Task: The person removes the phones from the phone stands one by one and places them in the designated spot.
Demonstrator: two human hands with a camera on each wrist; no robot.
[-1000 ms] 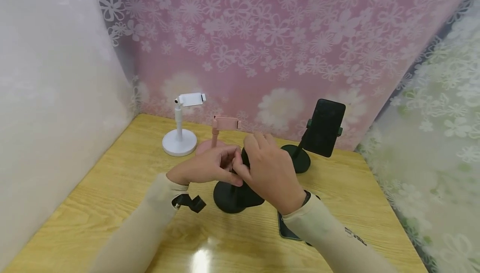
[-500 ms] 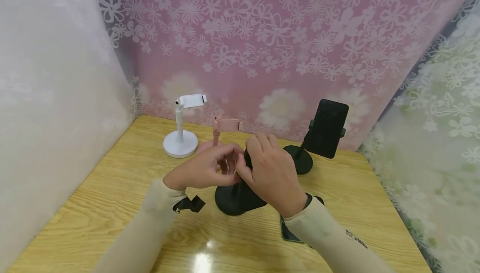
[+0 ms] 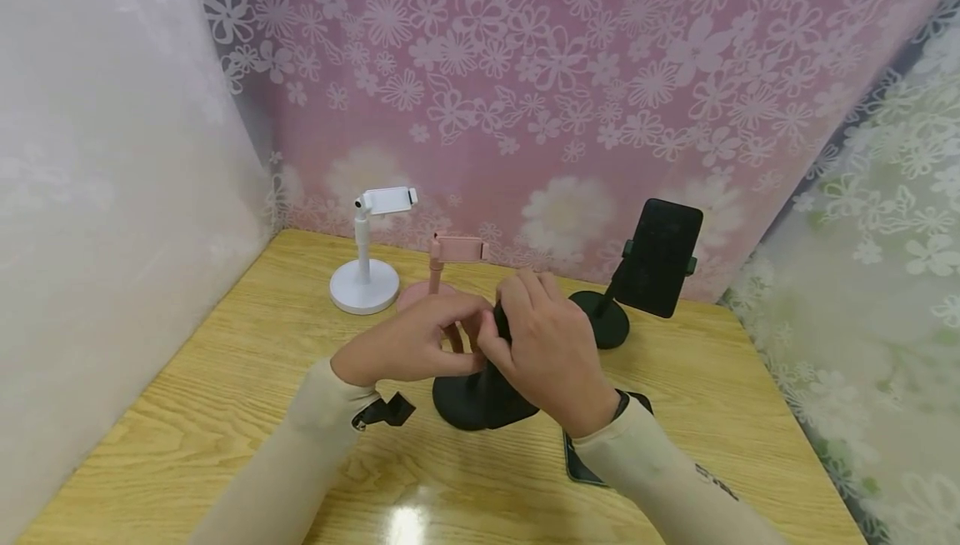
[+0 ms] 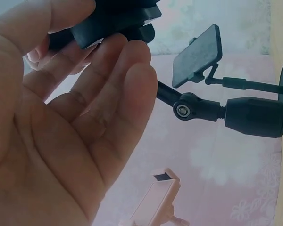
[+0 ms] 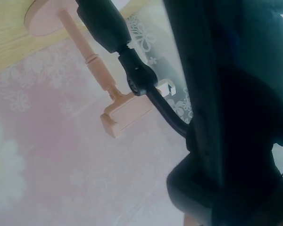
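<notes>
A black phone stand stands on the table in front of me, its upper part mostly hidden by my hands in the head view. My left hand pinches its clamp between thumb and curled fingers. The stand's jointed arm shows beyond those fingertips in the left wrist view. From the right, my right hand grips the top of the same holder, thumb toward the left fingers. A dark flat slab slants down below the right hand; it fills much of the right wrist view, close up.
Behind the hands stand a white phone stand and a pink one. At the back right, another dark stand holds a black phone. A dark flat device lies partly under my right forearm.
Both hands stay at the black stand's head. The left fingers shift slightly at the clamp. The whole scene drifts a little to the right in the head view.
</notes>
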